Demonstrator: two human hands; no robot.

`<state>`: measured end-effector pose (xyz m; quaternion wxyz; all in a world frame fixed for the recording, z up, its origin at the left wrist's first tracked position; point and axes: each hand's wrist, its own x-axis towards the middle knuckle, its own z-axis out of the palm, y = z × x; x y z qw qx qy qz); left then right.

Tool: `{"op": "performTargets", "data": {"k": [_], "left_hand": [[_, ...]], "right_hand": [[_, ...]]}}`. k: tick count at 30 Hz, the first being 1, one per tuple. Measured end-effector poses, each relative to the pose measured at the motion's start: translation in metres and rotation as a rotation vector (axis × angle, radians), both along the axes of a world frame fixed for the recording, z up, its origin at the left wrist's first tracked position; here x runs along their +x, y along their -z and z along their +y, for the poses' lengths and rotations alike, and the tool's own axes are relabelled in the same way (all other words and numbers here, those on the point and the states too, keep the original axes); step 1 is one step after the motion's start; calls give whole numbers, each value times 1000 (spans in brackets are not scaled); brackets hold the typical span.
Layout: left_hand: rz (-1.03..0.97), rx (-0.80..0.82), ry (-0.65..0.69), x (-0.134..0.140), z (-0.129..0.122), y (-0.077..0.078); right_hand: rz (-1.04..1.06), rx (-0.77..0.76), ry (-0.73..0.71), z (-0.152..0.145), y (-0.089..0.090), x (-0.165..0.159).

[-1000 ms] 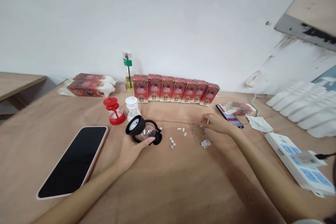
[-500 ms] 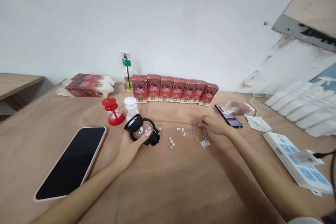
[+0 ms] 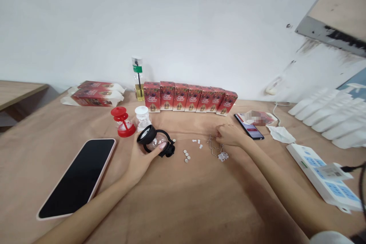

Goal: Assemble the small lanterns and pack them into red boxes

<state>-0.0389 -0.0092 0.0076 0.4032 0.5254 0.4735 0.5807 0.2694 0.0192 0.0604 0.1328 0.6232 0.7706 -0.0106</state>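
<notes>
My left hand (image 3: 139, 163) is wrapped round a small black lantern (image 3: 147, 134) with a clear globe, tilted on its side just over the table. The thumb presses on the globe. My right hand (image 3: 231, 135) reaches down at a small heap of thin bent wires (image 3: 211, 146). Its fingers are curled together at the wires; what they pinch, if anything, is hidden. Below them lie little white plastic pieces (image 3: 223, 156). Several button cells (image 3: 186, 155) and a few white tabs (image 3: 199, 141) are scattered between my hands.
A red lantern (image 3: 122, 122) and a white lantern (image 3: 142, 117) stand behind my left hand. Red boxes (image 3: 180, 97) line the wall beside a bottle (image 3: 138, 80). A large phone (image 3: 78, 177) lies left, a smaller phone (image 3: 251, 127) and power strip (image 3: 323, 175) right.
My right hand has turned slightly and its fingers have curled in more at the wires. The black lantern in my left hand has shifted very slightly to the right.
</notes>
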Motion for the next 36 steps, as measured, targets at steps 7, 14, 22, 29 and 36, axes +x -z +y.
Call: {"op": "performTargets", "data": {"k": [7,14,22,29,36], "left_hand": [[-29,-10,4,1,0,1],[-22,-30,-7,0,1,2],[-28,-54,-8,-1,2,2],[-109,-69,-33,0,2,2],[-358,-139,24,0,2,-1]], "right_hand": [[-8,15,9,-1,-2,-2],[83,64,27,-8,-15,0],[273,65,-44,-18,-26,-10],[738,39,-104,-30,-38,-21],[1690,-176,16,-33,-6,-59]]}}
